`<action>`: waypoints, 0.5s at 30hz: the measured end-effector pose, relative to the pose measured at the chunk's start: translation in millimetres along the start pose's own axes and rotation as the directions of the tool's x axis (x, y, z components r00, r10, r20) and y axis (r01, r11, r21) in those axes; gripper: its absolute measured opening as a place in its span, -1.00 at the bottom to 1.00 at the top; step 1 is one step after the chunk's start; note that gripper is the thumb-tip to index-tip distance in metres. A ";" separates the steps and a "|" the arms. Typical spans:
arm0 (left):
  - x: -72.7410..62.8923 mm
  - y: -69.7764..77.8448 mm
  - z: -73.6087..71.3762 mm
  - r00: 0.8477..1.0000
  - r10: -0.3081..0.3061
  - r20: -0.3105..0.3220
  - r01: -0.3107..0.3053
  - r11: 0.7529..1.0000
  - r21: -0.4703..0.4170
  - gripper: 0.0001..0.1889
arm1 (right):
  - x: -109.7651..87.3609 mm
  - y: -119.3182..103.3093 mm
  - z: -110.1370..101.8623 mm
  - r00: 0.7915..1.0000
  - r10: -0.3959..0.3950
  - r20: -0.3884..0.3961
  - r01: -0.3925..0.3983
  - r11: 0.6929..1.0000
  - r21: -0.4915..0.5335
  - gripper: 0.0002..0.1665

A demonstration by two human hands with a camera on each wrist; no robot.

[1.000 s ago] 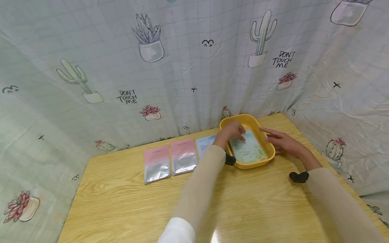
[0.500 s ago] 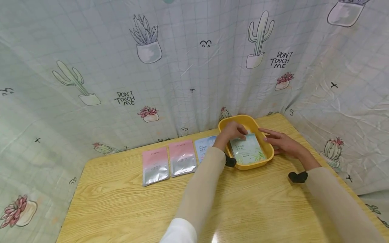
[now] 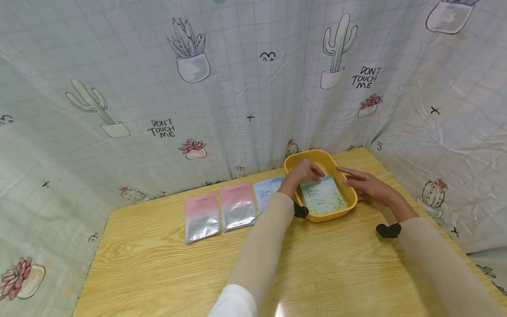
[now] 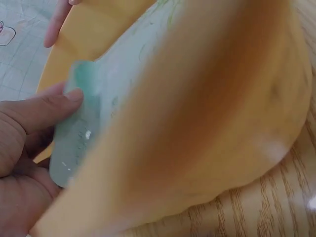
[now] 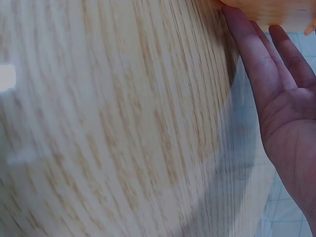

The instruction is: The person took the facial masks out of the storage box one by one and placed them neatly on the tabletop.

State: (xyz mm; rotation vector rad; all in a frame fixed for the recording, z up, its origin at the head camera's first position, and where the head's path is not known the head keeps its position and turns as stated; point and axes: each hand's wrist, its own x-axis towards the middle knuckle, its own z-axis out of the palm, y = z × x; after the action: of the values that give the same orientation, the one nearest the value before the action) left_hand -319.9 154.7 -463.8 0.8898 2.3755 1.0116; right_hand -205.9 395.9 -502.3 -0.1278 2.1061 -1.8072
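Note:
In the head view, a yellow plastic bin [image 3: 348,207] stands at the back right of the table, holding a pale green sheet mask packet [image 3: 322,198] with printed text and grass. My left hand [image 3: 304,171] reaches over the bin's left side and pinches the packet's top edge between thumb and fingers. The left wrist view shows that thumb [image 4: 74,95] on the packet's green end, slightly bent up. My right hand [image 3: 370,187] lies along the bin's right side, its fingers [image 5: 252,47] extended and touching the outer wall near the rim.
Left of the bin, two pink and silver packets [image 3: 203,218] and a blue one [image 3: 266,192] lie in a row on the wooden table [image 3: 158,273]. My left forearm partly covers the blue packet. A cactus-print curtain [image 3: 237,88] hangs behind the table.
My left fingers have closed on the top edge of the green packet, which has shifted slightly toward me in the bin. My right hand stays at the bin's side.

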 end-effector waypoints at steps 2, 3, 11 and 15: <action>-0.5 -1.0 -0.2 1.000 -0.008 -0.007 0.008 1.000 0.018 -0.83 | 0.4 -0.1 -0.2 1.000 -0.004 0.007 0.004 1.000 -0.002 -0.28; -0.7 -1.6 -0.5 1.000 -0.008 -0.009 0.008 1.000 0.021 -0.83 | 0.7 -0.5 0.0 1.000 -0.003 0.008 0.003 1.000 -0.003 -0.28; -7.7 -3.1 -8.8 0.993 0.098 0.065 -0.092 0.992 -0.088 -0.78 | 0.2 -3.9 1.0 1.000 0.001 0.019 -0.002 1.000 0.009 -0.28; -15.0 -4.1 -15.2 0.981 0.139 0.134 -0.123 0.985 -0.124 -0.61 | -1.2 -5.6 1.2 1.000 0.008 0.022 -0.008 1.000 0.009 -0.28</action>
State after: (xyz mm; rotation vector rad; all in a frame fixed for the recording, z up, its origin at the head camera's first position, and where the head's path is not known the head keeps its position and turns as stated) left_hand -319.6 134.7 -455.2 1.0503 2.1419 1.0853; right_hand -205.3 394.1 -496.7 -0.1362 2.0799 -1.8026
